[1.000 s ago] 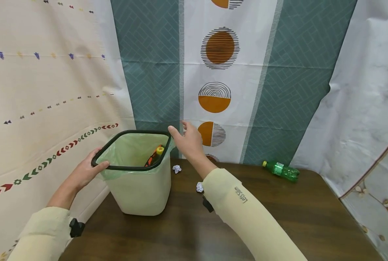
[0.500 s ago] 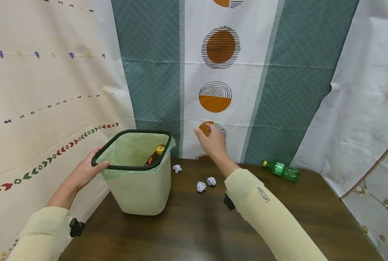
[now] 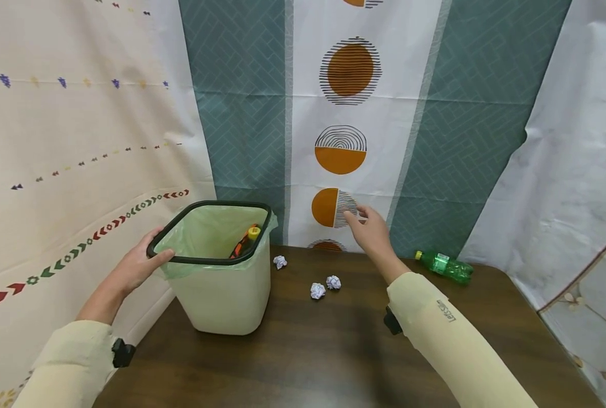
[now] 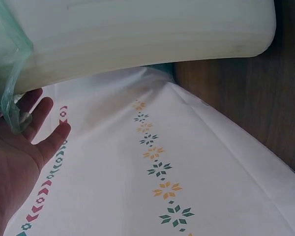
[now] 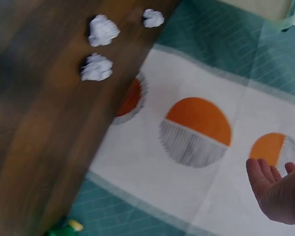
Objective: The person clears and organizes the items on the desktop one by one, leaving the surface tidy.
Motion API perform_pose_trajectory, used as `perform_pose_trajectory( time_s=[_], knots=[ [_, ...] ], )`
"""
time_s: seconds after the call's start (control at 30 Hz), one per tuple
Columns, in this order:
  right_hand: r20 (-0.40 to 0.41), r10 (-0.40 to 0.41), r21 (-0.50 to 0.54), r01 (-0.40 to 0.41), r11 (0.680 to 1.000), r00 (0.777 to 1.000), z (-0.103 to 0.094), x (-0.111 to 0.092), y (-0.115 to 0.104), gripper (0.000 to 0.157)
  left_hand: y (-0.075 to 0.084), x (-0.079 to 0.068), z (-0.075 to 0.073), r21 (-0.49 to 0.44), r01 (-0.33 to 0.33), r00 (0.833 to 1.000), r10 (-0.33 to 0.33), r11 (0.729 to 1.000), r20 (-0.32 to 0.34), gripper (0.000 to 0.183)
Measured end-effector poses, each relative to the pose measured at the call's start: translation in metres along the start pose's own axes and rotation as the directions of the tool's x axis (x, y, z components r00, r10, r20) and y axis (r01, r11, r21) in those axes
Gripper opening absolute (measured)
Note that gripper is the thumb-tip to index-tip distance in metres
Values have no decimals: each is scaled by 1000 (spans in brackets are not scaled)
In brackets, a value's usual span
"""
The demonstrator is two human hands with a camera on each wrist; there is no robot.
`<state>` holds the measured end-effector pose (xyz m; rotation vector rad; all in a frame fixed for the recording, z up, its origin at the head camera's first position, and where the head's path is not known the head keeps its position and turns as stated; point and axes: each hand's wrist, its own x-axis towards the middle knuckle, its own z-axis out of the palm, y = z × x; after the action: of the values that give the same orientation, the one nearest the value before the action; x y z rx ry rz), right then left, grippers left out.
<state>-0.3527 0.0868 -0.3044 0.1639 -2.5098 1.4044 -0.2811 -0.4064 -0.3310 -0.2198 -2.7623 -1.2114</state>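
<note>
At the left of the table stands a pale trash bin (image 3: pixel 226 300) with a black rim and a light green liner. My left hand (image 3: pixel 133 267) grips its left rim, thumb over the top; in the left wrist view, fingers (image 4: pixel 55 138) show beside the liner (image 4: pixel 15 101). An orange-and-black item with a yellow end (image 3: pixel 246 241) leans inside the bin, partly hidden. My right hand (image 3: pixel 373 233), empty with fingers loosely bent, is raised over the back of the table. Nearest it are crumpled paper balls (image 3: pixel 333 282), two close together and a third paper ball (image 3: pixel 280 262) beside the bin.
A green plastic bottle (image 3: pixel 445 267) with a yellow cap lies on its side at the table's back right. Patterned cloth (image 3: pixel 251 141) hangs behind the dark wooden table (image 3: pixel 303 357), and another printed cloth (image 3: pixel 104 141) walls the left side.
My right hand has moved right and slightly down, away from the bin's rim, uncovering the second of the paired paper balls. The left hand keeps its place on the rim.
</note>
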Motion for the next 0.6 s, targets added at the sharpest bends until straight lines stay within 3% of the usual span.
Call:
perform_pose_trajectory(
  time_s=[0.37,0.6],
  knots=[
    [65,68,-91,-62,994,996,7,-4,73,61,4,-1,-1,14,27,1000,-27,1000,-9,87],
    [79,105,-105,-97,990,991,14,-11,120,59,4,-2,0,-6,3,1000,-3,1000,-16,86]
  ],
)
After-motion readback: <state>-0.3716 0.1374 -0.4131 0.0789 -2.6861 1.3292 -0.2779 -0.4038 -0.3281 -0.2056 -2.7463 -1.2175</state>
